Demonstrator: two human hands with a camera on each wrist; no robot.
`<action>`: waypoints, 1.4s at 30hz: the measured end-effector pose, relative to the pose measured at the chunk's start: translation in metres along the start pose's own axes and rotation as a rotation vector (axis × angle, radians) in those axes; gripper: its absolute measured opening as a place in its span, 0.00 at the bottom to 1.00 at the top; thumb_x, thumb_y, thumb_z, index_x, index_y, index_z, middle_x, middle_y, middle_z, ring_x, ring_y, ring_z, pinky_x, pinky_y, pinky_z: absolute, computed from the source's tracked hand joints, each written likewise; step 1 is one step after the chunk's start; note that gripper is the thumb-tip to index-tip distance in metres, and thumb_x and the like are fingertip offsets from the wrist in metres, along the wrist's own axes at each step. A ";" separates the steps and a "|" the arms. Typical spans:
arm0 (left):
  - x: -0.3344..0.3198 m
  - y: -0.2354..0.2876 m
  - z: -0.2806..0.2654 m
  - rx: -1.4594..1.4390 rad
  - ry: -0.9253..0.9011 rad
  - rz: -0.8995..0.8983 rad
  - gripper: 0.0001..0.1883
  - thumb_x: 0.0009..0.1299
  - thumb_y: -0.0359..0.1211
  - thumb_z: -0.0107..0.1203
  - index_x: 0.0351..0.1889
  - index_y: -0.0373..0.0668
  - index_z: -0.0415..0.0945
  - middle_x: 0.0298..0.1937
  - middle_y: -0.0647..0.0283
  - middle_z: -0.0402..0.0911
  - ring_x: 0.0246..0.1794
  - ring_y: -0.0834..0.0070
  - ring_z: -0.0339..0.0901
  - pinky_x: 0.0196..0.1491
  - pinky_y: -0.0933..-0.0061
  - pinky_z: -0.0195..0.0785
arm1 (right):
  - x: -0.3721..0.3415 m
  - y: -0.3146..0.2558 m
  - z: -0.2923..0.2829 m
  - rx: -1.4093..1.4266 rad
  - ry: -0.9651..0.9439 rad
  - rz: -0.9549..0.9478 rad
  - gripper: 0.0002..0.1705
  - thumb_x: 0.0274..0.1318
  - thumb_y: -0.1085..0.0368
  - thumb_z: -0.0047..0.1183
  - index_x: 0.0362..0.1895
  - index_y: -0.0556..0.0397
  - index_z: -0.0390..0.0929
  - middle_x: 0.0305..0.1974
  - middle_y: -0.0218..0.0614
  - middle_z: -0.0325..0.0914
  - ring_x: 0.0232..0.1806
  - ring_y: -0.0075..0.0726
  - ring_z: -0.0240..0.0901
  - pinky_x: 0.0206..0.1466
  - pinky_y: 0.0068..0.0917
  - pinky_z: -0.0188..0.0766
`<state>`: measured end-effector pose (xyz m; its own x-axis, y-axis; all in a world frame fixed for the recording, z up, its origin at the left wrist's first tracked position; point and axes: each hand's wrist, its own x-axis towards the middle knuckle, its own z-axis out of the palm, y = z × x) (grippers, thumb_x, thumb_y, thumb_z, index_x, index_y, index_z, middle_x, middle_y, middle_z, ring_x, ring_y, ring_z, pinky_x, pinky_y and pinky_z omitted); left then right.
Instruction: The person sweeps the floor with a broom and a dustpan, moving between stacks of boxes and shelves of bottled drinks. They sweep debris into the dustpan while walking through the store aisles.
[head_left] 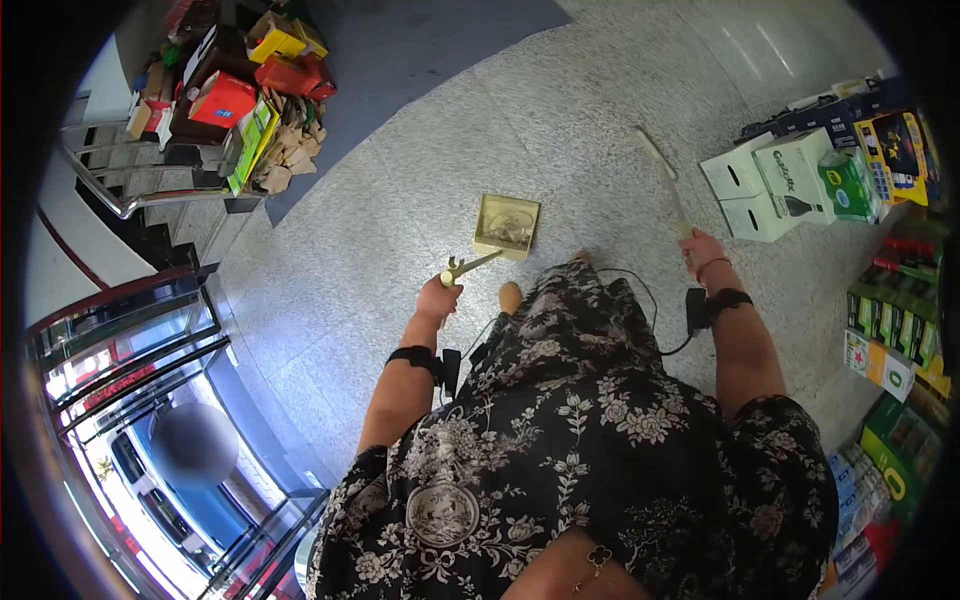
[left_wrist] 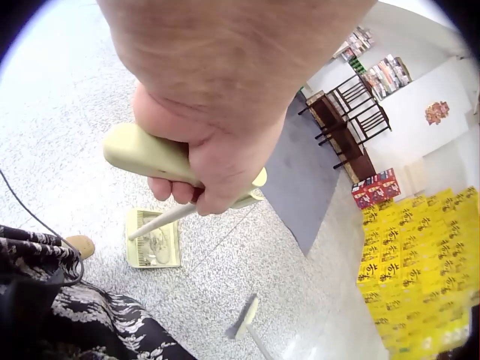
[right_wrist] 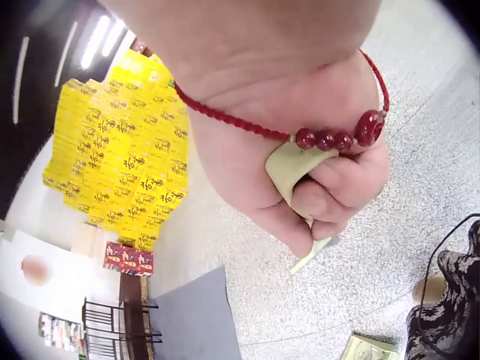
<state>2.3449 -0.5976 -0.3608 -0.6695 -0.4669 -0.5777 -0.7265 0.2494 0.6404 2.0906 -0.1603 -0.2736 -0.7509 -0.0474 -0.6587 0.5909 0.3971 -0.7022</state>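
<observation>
My left hand (head_left: 438,298) grips the pale yellow handle (left_wrist: 142,150) of a long-handled dustpan (head_left: 507,227), whose pan rests on the floor ahead of my feet with greyish debris in it. In the left wrist view the pan (left_wrist: 177,247) lies below the hand (left_wrist: 217,142). Out to the right, my right hand (head_left: 703,256) holds the handle of a broom, its pale head (head_left: 655,152) at the floor, well apart from the pan. Fingers curl round the pale handle (right_wrist: 289,169) in the right wrist view; the broom head (left_wrist: 244,316) shows in the left wrist view.
White cartons (head_left: 765,187) and a green pack (head_left: 848,185) stand at the right, above shelved goods. Boxes and cardboard (head_left: 285,150) are piled at the upper left beside a metal rail (head_left: 125,205). A dark grey mat (head_left: 420,60) covers floor ahead. Yellow boxes (left_wrist: 420,262) are stacked.
</observation>
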 end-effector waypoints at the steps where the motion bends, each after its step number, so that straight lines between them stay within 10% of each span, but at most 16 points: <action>1: 0.000 -0.008 -0.006 -0.020 -0.018 -0.009 0.16 0.55 0.36 0.54 0.39 0.36 0.73 0.20 0.60 0.77 0.17 0.74 0.75 0.25 0.71 0.69 | 0.006 0.006 0.011 -0.009 0.038 -0.029 0.13 0.45 0.68 0.52 0.38 0.49 0.67 0.17 0.30 0.62 0.10 0.27 0.57 0.08 0.26 0.51; 8: 0.002 -0.080 -0.041 -0.013 -0.001 0.049 0.16 0.57 0.33 0.56 0.40 0.33 0.71 0.18 0.63 0.73 0.14 0.77 0.69 0.19 0.75 0.65 | -0.005 0.040 0.091 -0.072 0.001 0.058 0.08 0.43 0.66 0.51 0.28 0.49 0.65 0.16 0.32 0.62 0.08 0.31 0.57 0.07 0.29 0.51; 17: 0.002 -0.132 -0.076 -0.024 0.022 0.003 0.18 0.55 0.36 0.55 0.44 0.40 0.73 0.24 0.59 0.77 0.19 0.73 0.74 0.28 0.70 0.69 | -0.062 0.018 0.193 -0.302 -0.297 -0.030 0.29 0.40 0.73 0.49 0.53 0.45 0.66 0.19 0.30 0.62 0.13 0.25 0.58 0.10 0.26 0.53; 23: -0.001 -0.152 -0.094 -0.070 0.021 -0.005 0.18 0.56 0.35 0.54 0.45 0.40 0.73 0.23 0.60 0.77 0.18 0.74 0.73 0.26 0.71 0.69 | -0.059 0.035 0.268 -0.684 -0.518 -0.244 0.33 0.41 0.72 0.54 0.58 0.41 0.66 0.33 0.31 0.71 0.27 0.26 0.69 0.30 0.27 0.67; 26: 0.000 -0.164 -0.099 -0.105 0.010 0.014 0.18 0.56 0.35 0.54 0.44 0.38 0.72 0.22 0.60 0.76 0.17 0.74 0.73 0.25 0.71 0.69 | -0.081 0.033 0.290 -0.713 -0.598 -0.043 0.35 0.41 0.71 0.54 0.58 0.42 0.64 0.33 0.30 0.72 0.35 0.28 0.68 0.37 0.28 0.67; 34: -0.011 -0.167 -0.110 -0.045 0.009 0.048 0.18 0.57 0.34 0.54 0.44 0.36 0.72 0.21 0.59 0.76 0.18 0.74 0.74 0.23 0.71 0.68 | -0.084 0.047 0.241 -0.698 -0.580 -0.345 0.32 0.42 0.66 0.54 0.57 0.40 0.66 0.24 0.28 0.67 0.18 0.20 0.62 0.20 0.20 0.60; 36: -0.007 -0.171 -0.110 -0.061 0.002 0.045 0.18 0.57 0.34 0.54 0.44 0.36 0.72 0.21 0.59 0.76 0.18 0.74 0.74 0.24 0.71 0.69 | -0.114 0.036 0.213 -0.444 -0.418 -0.031 0.33 0.42 0.66 0.53 0.58 0.40 0.65 0.22 0.26 0.66 0.17 0.19 0.60 0.17 0.20 0.56; 42: -0.002 -0.176 -0.107 -0.077 -0.009 0.033 0.18 0.57 0.34 0.54 0.44 0.36 0.72 0.21 0.60 0.76 0.17 0.74 0.74 0.24 0.72 0.69 | -0.110 0.067 0.161 -0.182 -0.147 0.041 0.34 0.43 0.66 0.53 0.60 0.43 0.61 0.21 0.24 0.64 0.14 0.19 0.56 0.13 0.20 0.50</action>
<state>2.4910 -0.7315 -0.4178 -0.6947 -0.4515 -0.5599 -0.6899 0.1982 0.6962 2.2604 -0.2760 -0.2922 -0.6685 -0.1554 -0.7273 0.5472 0.5594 -0.6225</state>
